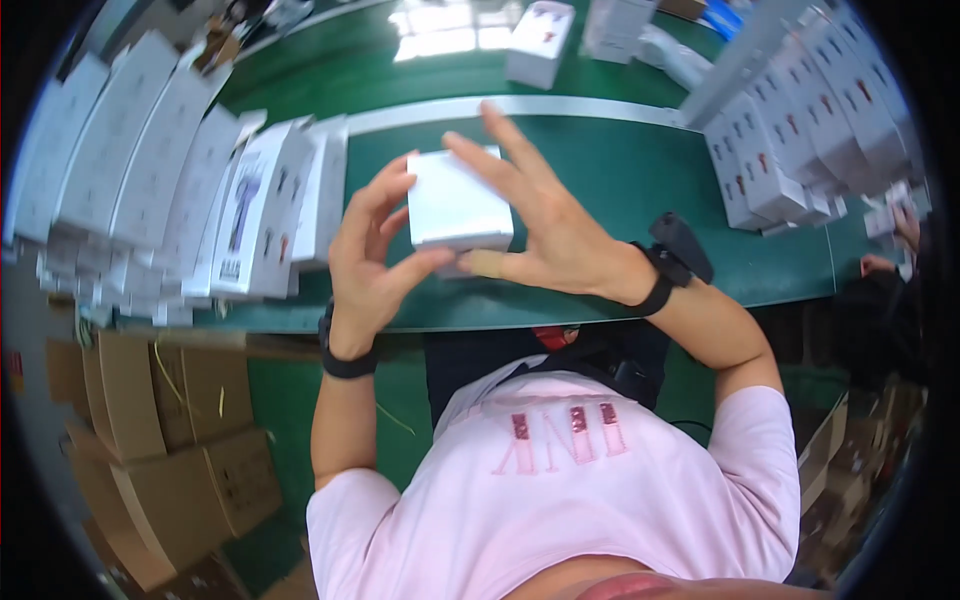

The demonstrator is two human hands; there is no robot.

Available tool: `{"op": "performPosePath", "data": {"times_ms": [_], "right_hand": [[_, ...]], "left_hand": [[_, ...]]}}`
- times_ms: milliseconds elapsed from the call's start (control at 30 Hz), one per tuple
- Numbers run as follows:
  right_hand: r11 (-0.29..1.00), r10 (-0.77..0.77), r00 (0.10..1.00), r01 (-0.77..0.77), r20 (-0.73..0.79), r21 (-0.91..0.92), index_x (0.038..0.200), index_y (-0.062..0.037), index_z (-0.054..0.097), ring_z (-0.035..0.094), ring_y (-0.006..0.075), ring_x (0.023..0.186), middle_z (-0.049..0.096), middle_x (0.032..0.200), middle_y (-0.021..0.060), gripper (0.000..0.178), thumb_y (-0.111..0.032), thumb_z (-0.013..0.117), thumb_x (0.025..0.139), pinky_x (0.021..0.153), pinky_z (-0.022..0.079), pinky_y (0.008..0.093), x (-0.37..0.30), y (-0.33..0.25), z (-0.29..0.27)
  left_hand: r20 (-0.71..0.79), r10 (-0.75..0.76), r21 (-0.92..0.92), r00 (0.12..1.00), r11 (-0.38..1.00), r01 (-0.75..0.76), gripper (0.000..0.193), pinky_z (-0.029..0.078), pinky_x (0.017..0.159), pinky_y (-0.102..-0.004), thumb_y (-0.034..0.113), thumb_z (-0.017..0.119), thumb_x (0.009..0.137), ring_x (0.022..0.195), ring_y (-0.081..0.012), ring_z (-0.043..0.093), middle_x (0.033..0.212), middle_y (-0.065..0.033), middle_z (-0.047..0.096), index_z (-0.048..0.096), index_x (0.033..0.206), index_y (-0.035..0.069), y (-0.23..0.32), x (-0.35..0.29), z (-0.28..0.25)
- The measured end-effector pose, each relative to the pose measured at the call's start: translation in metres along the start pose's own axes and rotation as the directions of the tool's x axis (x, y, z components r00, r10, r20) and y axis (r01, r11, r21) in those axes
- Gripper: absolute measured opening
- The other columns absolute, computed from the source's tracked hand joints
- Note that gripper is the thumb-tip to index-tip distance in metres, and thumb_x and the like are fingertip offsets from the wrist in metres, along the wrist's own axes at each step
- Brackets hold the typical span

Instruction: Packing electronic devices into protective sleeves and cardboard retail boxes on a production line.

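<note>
A small white box (pixel 460 205) stands upright on the green table in front of me, its plain top facing up. My left hand (pixel 372 240) grips its left side, the thumb at the lower front edge and the fingers bent along the side. My right hand (pixel 555 225) is at the box's right side. Its thumb, wrapped in a yellowish band, presses the front, while one finger lies over the top edge and another stretches past the far corner. What the fingers touch behind the box is hidden.
Tall white printed cartons (pixel 255 210) stand in rows at the left; more stacked white cartons (pixel 770 150) are at the right. A white box (pixel 540 42) stands across the white strip (pixel 590 108). Brown cardboard boxes (pixel 190 480) sit below the table. Another person's hand (pixel 905 225) shows far right.
</note>
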State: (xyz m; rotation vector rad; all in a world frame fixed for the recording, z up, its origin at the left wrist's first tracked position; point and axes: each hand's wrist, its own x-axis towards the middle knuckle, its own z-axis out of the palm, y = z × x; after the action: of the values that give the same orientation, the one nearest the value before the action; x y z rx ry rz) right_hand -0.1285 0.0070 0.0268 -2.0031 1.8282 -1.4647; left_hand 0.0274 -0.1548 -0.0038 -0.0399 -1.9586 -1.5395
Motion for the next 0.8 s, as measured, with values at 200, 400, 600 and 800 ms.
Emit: {"op": "performPosePath", "data": {"times_ms": [200,400,600,800], "right_hand": [[0.966,0.239,0.92,-0.258,-0.31,-0.022,0.128,-0.0003,0.056,0.058,0.0235,0.108,0.059,0.118,0.0143,0.073,-0.03,0.086,0.068,0.092,0.046,0.0326,-0.081,-0.032,-0.084],[0.77,0.552,0.21,-0.498,-0.807,0.398,0.127,0.0025,0.053,0.062,0.0138,0.096,0.062,0.11,0.008,0.061,-0.042,0.067,0.088,0.085,0.049,0.0273,-0.236,-0.05,-0.213],[0.523,0.675,-0.177,-0.57,-0.716,0.634,0.133,0.0021,0.052,0.061,0.022,0.111,0.062,0.123,0.0118,0.064,-0.045,0.065,0.092,0.093,0.049,0.0367,-0.37,0.056,-0.345],[0.241,0.317,0.179,-0.965,-0.931,-0.104,0.144,0.0045,0.042,0.047,0.025,0.131,0.049,0.144,0.0177,0.066,-0.033,0.064,0.095,0.109,0.033,0.0326,-0.374,0.067,-0.334]], "left_hand": [[0.264,-0.249,0.178,0.932,0.962,0.207,0.107,0.032,0.113,-0.0469,0.028,0.088,0.07,0.14,-0.034,0.039,0.154,-0.0187,0.035,0.026,0.155,0.009,0.063,0.072,0.042],[0.051,-0.246,0.711,0.968,0.69,0.137,0.132,0.033,0.111,-0.0546,0.063,0.081,0.062,0.139,-0.0451,0.036,0.147,-0.0349,0.036,0.016,0.151,-0.009,-0.077,0.227,0.081],[-0.178,-0.556,0.921,0.812,0.196,0.336,0.12,0.042,0.107,-0.04,0.053,0.078,0.066,0.132,-0.0415,0.046,0.139,-0.0339,0.046,0.019,0.15,-0.008,-0.157,0.294,0.108],[-0.026,-0.28,0.852,0.96,0.496,0.168,0.086,0.048,0.095,-0.0452,0.037,0.075,0.073,0.112,-0.0448,0.057,0.121,-0.0313,0.055,0.038,0.136,-0.009,-0.073,0.215,0.066]]}}
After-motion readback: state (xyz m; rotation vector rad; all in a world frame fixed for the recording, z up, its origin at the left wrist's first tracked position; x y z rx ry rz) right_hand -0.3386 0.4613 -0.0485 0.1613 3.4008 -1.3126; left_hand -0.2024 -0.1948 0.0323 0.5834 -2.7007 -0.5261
